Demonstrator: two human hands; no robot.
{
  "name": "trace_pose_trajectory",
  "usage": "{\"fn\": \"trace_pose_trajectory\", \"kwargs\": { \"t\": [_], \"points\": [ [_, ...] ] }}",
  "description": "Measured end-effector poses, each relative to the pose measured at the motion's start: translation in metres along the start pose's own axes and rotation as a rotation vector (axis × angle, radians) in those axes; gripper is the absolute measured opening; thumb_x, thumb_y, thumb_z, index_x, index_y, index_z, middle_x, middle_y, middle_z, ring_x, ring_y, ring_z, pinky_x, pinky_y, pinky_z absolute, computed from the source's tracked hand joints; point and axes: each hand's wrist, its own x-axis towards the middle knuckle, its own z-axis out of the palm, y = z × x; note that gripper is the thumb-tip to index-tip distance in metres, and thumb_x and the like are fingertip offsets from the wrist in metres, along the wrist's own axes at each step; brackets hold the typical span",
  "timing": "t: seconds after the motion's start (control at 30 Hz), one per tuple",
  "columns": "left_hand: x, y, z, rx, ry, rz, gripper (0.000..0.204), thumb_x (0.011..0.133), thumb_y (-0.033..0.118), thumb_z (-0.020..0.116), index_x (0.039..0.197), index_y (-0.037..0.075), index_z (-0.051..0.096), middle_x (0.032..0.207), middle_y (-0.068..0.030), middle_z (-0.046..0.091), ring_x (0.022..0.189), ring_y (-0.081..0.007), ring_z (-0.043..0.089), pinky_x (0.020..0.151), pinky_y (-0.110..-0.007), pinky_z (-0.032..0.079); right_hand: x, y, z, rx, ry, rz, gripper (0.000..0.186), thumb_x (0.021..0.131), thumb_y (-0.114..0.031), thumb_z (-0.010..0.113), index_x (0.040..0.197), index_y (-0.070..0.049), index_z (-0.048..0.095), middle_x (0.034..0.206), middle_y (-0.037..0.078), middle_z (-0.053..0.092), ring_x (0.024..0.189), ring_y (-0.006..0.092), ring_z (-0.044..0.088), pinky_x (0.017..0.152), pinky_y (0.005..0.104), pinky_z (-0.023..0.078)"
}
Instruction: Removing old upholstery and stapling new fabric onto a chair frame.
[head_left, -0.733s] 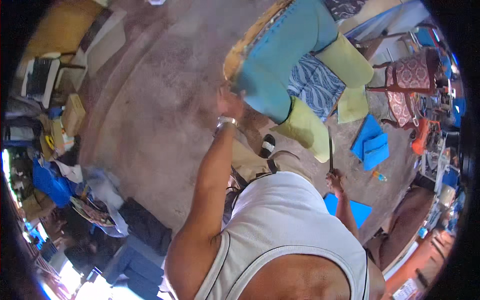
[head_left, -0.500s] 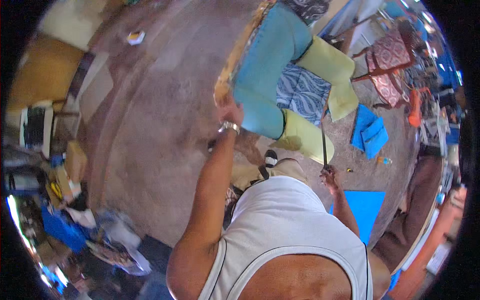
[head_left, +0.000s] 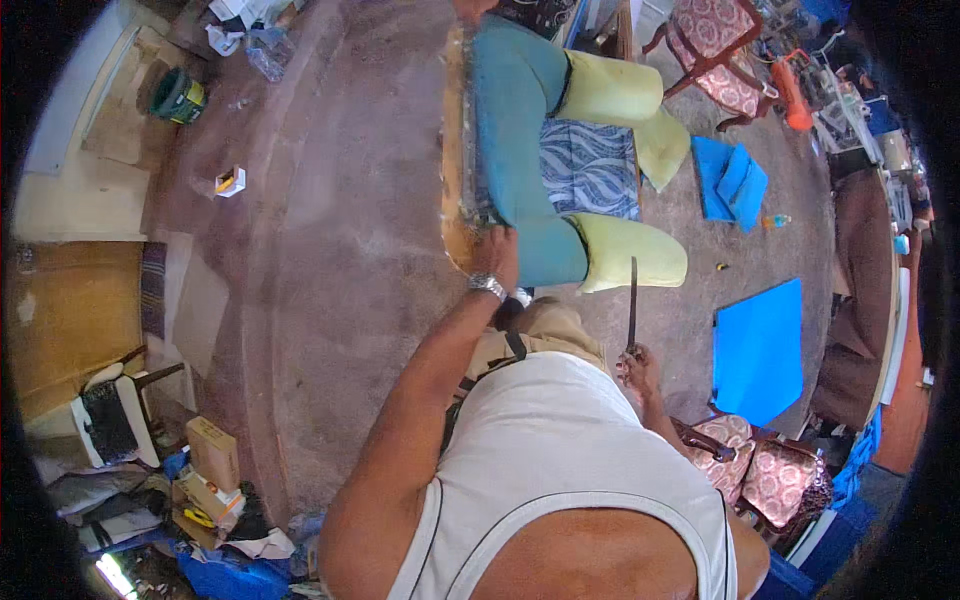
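An armchair frame lies across the middle of the head view, its teal foam-padded back [head_left: 510, 130] edged with raw wood and its arms padded in yellow foam [head_left: 630, 252]. Blue-grey wave-patterned fabric [head_left: 590, 168] covers its seat. My left hand [head_left: 497, 256], with a metal watch at the wrist, is closed over the near corner of the wooden edge. In my right hand [head_left: 638, 370] is a long, thin, dark blade-like bar [head_left: 633, 300]. It points away from me, its tip over the near yellow arm; its exact kind is unclear.
Another person's hand [head_left: 473, 8] is at the chair's far end. Blue folded pieces [head_left: 730, 185] and a flat blue panel [head_left: 760, 350] lie at right. Red-patterned chairs [head_left: 712, 50] stand far right and near right. Boxes [head_left: 212, 455] are at lower left, a dark green bucket [head_left: 178, 97] upper left.
The armchair now sits straighter in view, and the whole scene has shifted as my head turned. My left hand remains at its near corner. Another person's hand has come into view.
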Motion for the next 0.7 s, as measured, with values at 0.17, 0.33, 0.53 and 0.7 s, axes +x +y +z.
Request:
{"fn": "trace_pose_trajectory", "kwargs": {
  "t": [0.17,0.33,0.53,0.7],
  "points": [
    [0.009,0.001,-0.036,-0.649,-0.065,-0.398,0.056,0.082,0.022,0.076,0.131,0.002,0.056,0.125,-0.0259,0.063,0.117,-0.0458,0.06,0.097,-0.053,0.049,0.019,0.009,0.008,-0.005,0.064,-0.014,0.034,0.096,-0.015,0.068,0.127,-0.006,0.058,0.094,0.007,0.067,0.076,0.0168,0.067,0.057,0.031,0.053],
    [0.035,0.045,-0.017,-0.544,0.037,-0.073,0.065,0.086,0.022,0.074,0.141,0.0,0.047,0.125,-0.0272,0.061,0.115,-0.0438,0.061,0.097,-0.052,0.05,0.067,-0.066,0.004,-0.028,0.076,-0.19,0.029,0.098,-0.018,0.067,0.122,-0.005,0.059,0.091,0.008,0.068,0.071,0.014,0.066,0.056,0.029,0.055],
    [0.032,0.067,-0.016,-0.167,-0.263,0.073,0.06,0.089,0.026,0.071,0.138,0.0,0.049,0.128,-0.0209,0.051,0.12,-0.0417,0.055,0.101,-0.05,0.049,0.056,-0.088,0.015,0.086,0.139,-0.352,0.029,0.099,-0.019,0.066,0.123,-0.005,0.059,0.092,0.008,0.067,0.075,0.0148,0.067,0.06,0.0284,0.056],
    [0.024,0.071,-0.029,-0.118,-0.319,0.213,0.059,0.091,0.033,0.07,0.133,-0.004,0.052,0.138,-0.0258,0.045,0.125,-0.0412,0.052,0.104,-0.05,0.048,0.012,-0.033,0.035,0.059,0.155,-0.142,0.03,0.098,-0.019,0.066,0.123,-0.004,0.058,0.095,0.009,0.068,0.078,0.0193,0.069,0.055,0.0304,0.056]
  ]
}}
